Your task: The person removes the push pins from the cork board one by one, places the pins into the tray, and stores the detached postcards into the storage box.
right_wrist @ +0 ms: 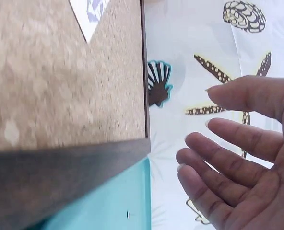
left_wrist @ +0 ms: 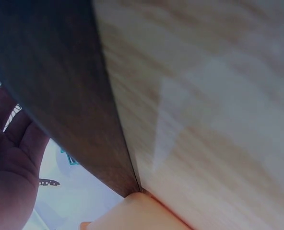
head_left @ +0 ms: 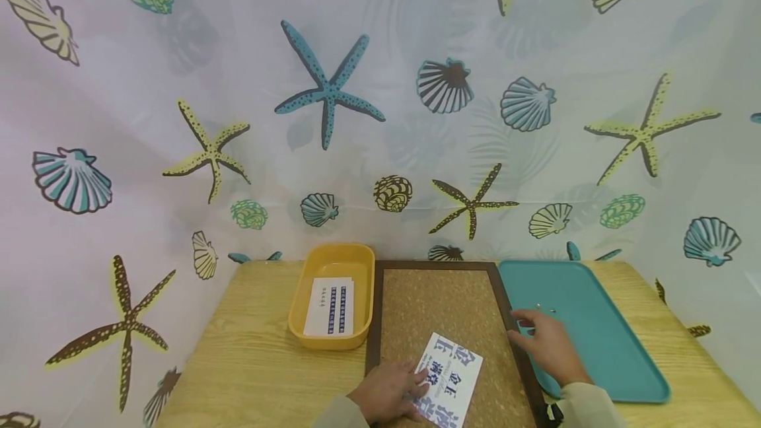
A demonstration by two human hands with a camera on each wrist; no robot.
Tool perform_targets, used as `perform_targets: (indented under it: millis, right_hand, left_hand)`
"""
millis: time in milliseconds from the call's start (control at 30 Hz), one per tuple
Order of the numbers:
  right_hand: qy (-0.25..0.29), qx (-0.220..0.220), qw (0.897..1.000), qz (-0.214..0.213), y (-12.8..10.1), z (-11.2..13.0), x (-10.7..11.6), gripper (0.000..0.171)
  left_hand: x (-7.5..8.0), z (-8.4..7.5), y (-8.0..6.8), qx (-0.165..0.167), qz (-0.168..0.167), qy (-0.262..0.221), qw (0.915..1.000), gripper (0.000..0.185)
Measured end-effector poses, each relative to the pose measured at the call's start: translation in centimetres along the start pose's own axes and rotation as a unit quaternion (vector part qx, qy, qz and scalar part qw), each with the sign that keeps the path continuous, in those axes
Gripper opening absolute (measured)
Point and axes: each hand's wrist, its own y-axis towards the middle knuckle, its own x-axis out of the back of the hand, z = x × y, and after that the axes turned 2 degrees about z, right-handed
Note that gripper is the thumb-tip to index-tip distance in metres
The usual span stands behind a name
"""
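A white card with blue Chinese characters (head_left: 453, 375) lies tilted on the framed cork board (head_left: 442, 302). My left hand (head_left: 389, 390) rests at the card's left edge, its fingertips over the printed surface. In the left wrist view, the palm (left_wrist: 10, 167) shows beside the dark wooden frame (left_wrist: 60, 86); the card is out of sight there. My right hand (head_left: 548, 345) hovers over the board's right frame and the teal tray (head_left: 618, 342). Its fingers are loosely bent, with nothing between them, as the right wrist view shows the hand (right_wrist: 242, 158). Two tiny shiny pieces (head_left: 538, 306) sit in the tray.
Left of the board stands a yellow bin (head_left: 339, 253) holding a stack of printed white cards (head_left: 329, 307). All of it stands on a light wooden table (head_left: 255, 329). A curtain with starfish and shells (head_left: 380, 170) closes off the back and sides.
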Motion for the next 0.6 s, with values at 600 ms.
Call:
perform_targets:
  millis: [600]
  right_hand:
    - [0.077,-0.014,0.995,0.067,0.4,0.6,-3.0,0.029]
  left_hand:
    - [-0.1,0.0,0.1,0.002,-0.001,0.001,1.0000,0.049]
